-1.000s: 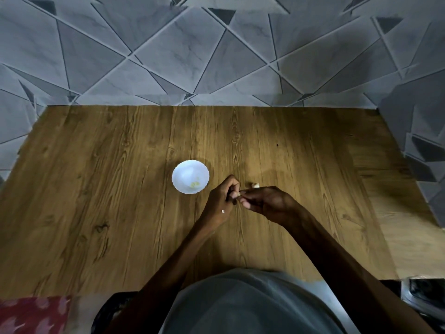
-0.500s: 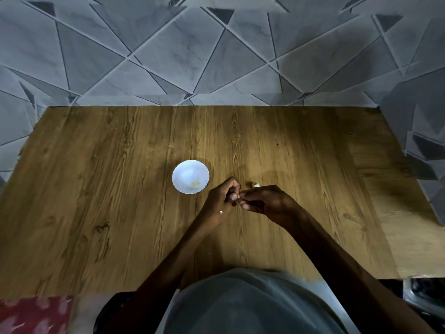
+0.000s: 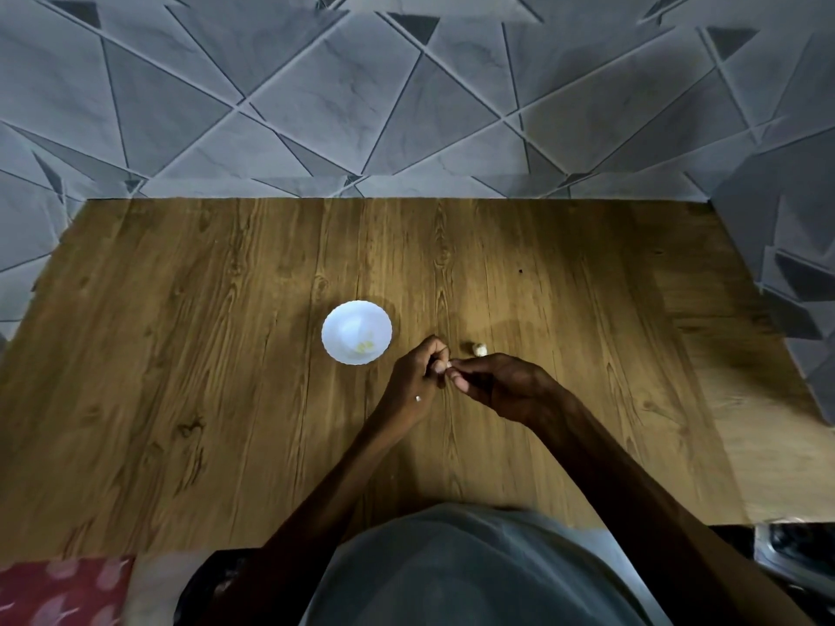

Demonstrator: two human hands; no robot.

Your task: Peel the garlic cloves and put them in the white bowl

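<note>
A small white bowl (image 3: 356, 319) stands on the wooden table (image 3: 180, 354) and holds a few pale yellowish garlic pieces (image 3: 365, 347). Just right of the bowl, my left hand (image 3: 418, 377) and my right hand (image 3: 501, 384) meet fingertip to fingertip and pinch one small pale garlic clove (image 3: 449, 364) between them. Most of that clove is hidden by the fingers. Another clove (image 3: 478, 348), still in its skin, lies on the table just behind my right hand.
A grey wall with a triangle pattern (image 3: 406, 106) rises behind the table and along its right side. A red patterned cloth (image 3: 58, 589) lies at the lower left corner. My torso in a grey garment (image 3: 474, 571) fills the lower middle.
Both hands stay in nearly the same place, with only small finger movements on the clove. The bowl and the loose clove have not moved.
</note>
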